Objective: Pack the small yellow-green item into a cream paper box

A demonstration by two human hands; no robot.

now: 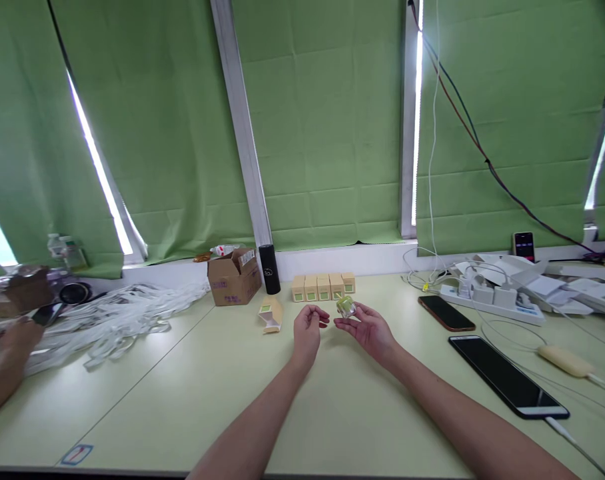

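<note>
My right hand holds a small clear, shiny glass-like piece with yellow-green in it between thumb and fingers, above the table. It looks like a little bottle, though its exact kind is too small to tell. Just left of it, my left hand is closed, fingertips pressed together; whether anything is pinched there I cannot make out. Behind both hands stands a row of several small tan boxes with greenish labels on their fronts. An opened tan box, its flap folded out, sits to the left of my left hand.
A brown cardboard carton and a black cylinder stand at the back. White strips are heaped at left, near another person's hand. Phones, a power strip and cables occupy the right.
</note>
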